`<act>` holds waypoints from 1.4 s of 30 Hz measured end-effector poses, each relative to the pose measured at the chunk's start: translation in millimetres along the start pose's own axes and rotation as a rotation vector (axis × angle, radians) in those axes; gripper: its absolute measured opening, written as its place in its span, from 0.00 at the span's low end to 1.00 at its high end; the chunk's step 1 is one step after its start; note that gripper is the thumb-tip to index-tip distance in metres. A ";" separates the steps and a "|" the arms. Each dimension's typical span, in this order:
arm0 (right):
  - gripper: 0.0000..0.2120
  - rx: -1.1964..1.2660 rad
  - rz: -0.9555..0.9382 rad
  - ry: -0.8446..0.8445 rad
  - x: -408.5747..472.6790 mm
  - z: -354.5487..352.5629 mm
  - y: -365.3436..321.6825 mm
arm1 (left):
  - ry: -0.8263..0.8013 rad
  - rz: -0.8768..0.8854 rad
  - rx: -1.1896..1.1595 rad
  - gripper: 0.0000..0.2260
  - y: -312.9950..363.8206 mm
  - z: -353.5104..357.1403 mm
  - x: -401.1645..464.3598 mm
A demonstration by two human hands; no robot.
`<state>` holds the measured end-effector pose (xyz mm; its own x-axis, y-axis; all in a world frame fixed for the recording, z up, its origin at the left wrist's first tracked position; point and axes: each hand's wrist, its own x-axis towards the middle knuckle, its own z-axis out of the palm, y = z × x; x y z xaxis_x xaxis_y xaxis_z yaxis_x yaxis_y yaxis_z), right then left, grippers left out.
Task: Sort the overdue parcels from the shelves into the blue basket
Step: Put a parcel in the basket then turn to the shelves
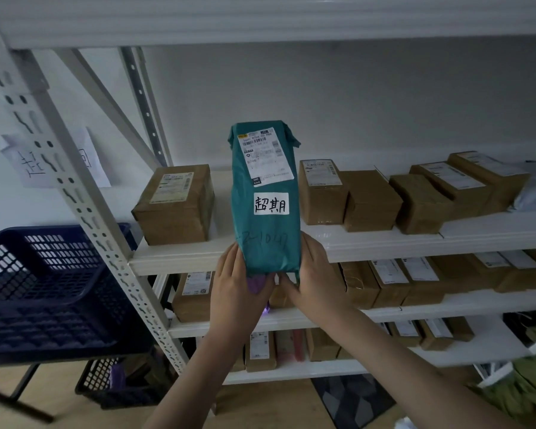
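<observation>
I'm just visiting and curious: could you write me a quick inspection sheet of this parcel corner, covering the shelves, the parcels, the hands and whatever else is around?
Surface: white metal shelves, several tiers, brown boxes on each.
Job's things: teal parcel held upright in front of the shelves, white sticker handwritten 超期 (overdue); blue basket at the left, interior looks empty.
Clutter: a purple item under the parcel's lower end; cannot tell what.
Grip: left hand and right hand both hold the parcel's lower end.
Cables: nothing seen.
Surroundings: handwritten paper sign on the left wall, a darker basket on the wooden floor, green fabric at the lower right.
</observation>
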<state>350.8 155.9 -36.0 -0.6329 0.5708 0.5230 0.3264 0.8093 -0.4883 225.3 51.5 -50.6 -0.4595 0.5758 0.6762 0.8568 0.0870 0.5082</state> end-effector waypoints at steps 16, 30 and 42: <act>0.34 0.057 -0.152 -0.118 -29.0 2.2 -29.7 | -0.026 -0.024 0.039 0.25 -3.4 -54.1 -45.5; 0.34 0.226 -0.251 -0.208 -110.5 57.9 -171.6 | 0.047 -0.076 0.056 0.24 -44.1 -202.8 -154.3; 0.33 0.335 -0.271 -0.335 -159.6 159.7 -336.4 | 0.081 -0.196 0.090 0.27 -124.0 -371.4 -233.7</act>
<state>230.0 -229.5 -66.8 -0.8701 0.2283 0.4369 -0.0865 0.8018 -0.5913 139.6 -395.7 -73.6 -0.6335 0.4737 0.6117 0.7650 0.2647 0.5872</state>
